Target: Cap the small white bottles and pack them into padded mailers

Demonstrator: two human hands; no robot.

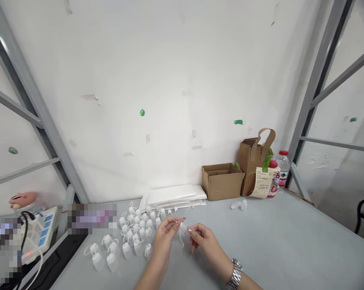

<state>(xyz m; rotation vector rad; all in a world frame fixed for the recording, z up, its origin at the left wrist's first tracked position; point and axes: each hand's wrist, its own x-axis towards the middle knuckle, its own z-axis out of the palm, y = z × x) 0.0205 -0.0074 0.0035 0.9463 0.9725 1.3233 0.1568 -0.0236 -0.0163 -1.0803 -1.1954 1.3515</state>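
Note:
Over the front middle of the grey table, my left hand pinches the thin loop strap of a small white plastic bottle. From the other side, the fingers of my right hand are closed on the body of this bottle, partly hiding it. A loose end of strap hangs down between my hands. Left of my left hand stand several similar white bottles, many with loop straps at the top. Two more small white plastic pieces lie farther back on the right.
A stack of flat white packets lies against the wall. Beside it are an open cardboard box, a brown paper bag and a red-capped water bottle. A power strip with cables sits at left. Metal posts flank the table.

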